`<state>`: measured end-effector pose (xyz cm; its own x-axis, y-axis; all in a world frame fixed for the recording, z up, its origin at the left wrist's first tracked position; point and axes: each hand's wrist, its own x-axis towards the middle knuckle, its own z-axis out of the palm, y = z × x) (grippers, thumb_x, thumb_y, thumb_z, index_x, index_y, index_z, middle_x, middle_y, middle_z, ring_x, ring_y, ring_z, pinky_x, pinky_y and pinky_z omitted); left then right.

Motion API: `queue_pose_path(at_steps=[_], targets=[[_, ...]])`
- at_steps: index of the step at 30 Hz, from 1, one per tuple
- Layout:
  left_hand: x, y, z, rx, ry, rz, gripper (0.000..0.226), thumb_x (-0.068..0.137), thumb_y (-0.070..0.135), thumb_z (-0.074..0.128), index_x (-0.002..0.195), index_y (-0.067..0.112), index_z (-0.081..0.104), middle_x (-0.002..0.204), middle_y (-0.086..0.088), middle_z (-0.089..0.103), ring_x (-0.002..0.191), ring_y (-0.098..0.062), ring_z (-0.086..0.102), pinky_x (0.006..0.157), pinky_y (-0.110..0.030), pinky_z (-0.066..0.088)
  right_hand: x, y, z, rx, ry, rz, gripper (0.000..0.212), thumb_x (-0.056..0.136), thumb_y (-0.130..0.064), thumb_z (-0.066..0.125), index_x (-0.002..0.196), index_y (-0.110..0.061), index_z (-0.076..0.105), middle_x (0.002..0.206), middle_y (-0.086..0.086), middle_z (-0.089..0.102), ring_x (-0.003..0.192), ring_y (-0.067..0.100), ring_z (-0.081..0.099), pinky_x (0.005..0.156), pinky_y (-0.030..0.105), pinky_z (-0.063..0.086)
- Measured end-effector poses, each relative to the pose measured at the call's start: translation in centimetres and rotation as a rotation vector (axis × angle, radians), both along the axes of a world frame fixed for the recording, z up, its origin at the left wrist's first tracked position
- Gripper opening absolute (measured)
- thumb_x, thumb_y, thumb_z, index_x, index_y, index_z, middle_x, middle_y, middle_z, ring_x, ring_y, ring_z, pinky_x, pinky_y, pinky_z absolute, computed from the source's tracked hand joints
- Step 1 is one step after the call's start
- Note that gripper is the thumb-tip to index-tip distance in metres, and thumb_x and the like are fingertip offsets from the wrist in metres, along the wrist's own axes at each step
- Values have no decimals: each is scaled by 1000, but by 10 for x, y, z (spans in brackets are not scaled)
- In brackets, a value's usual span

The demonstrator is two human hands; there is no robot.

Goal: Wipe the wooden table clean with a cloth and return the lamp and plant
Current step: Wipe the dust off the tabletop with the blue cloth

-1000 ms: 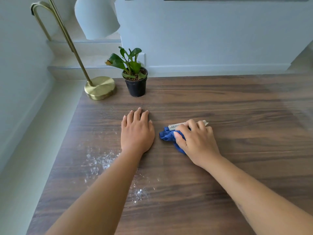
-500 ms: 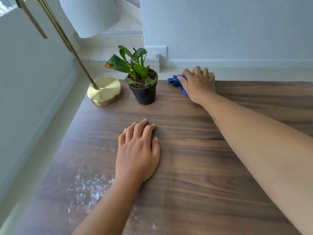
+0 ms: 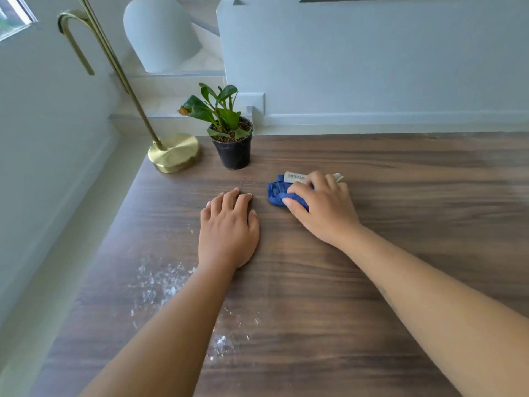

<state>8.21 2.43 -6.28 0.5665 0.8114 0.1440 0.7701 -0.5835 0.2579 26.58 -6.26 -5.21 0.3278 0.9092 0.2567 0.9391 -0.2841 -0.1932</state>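
My right hand (image 3: 322, 209) grips a bunched blue cloth (image 3: 277, 194) with a white label and presses it on the wooden table (image 3: 400, 196), a little in front of the plant. My left hand (image 3: 229, 230) lies flat on the table just left of the cloth, fingers straight. A small green plant in a black pot (image 3: 232, 144) stands at the table's far left. Beside it, on the far left corner, is a brass lamp (image 3: 173, 153) with a white shade. White powder (image 3: 160, 282) is scattered on the wood beside and under my left forearm.
The table's left edge runs along a pale floor strip (image 3: 71, 239) and a grey wall. White steps and a low wall (image 3: 372, 67) rise behind the table's far edge. The right half of the table shows bare wood.
My right hand has pulled the cloth back from the table's far edge toward me, to beside my left hand. My left hand has stayed flat in place.
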Motion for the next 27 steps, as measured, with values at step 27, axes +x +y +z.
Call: queue_pose_path(at_steps=[27], targets=[[1, 0, 3, 22, -27, 9, 35, 93, 41, 35, 120, 27, 51, 130, 3, 48, 118, -26, 38, 97, -42, 31, 10, -24, 53, 68, 31, 196, 35, 76, -30, 78, 99, -19, 54, 105, -1, 48, 95, 24, 44, 74, 36, 39]])
